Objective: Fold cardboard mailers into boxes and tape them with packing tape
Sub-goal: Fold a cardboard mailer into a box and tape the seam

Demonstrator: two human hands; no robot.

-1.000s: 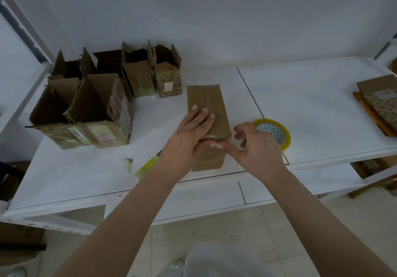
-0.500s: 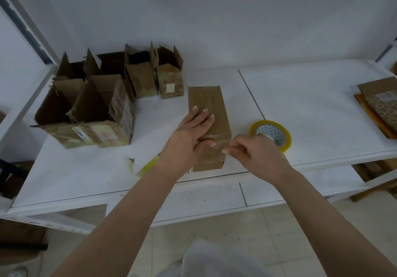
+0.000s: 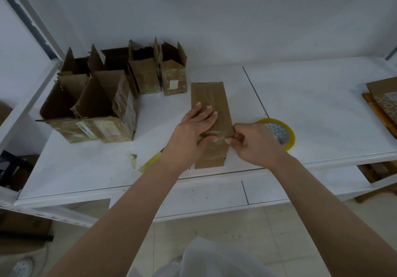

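Your white counter [image 3: 311, 104] runs the full width of the view, backed by a white wall; its near edge lies just below your wrists, and a seam line crosses it from back to front just right of centre. The widest bare stretch lies right of that seam, reaching as far as the flat cardboard mailers [image 3: 384, 102] stacked at the right edge. The left rear is taken up by a cluster of open-topped boxes [image 3: 103, 104], flaps standing, with a slanted white shelf post beside them at the far left. The box you are taping [image 3: 211, 96] lies near the front centre, its long axis running from the near edge toward the wall, its near end close to the counter's edge and its far end level with the nearest open box; shiny tape shows along its top. Your left hand [image 3: 193, 132] lies on top of it with fingers straight, the thumb bent down against the near face. Your right hand [image 3: 251, 141] pinches the tape at the box's right near corner, fingers curled. The yellow tape roll [image 3: 285, 134] lies flat just right of that hand. Two tape scraps [image 3: 150, 160] rest on the counter left of your left forearm.
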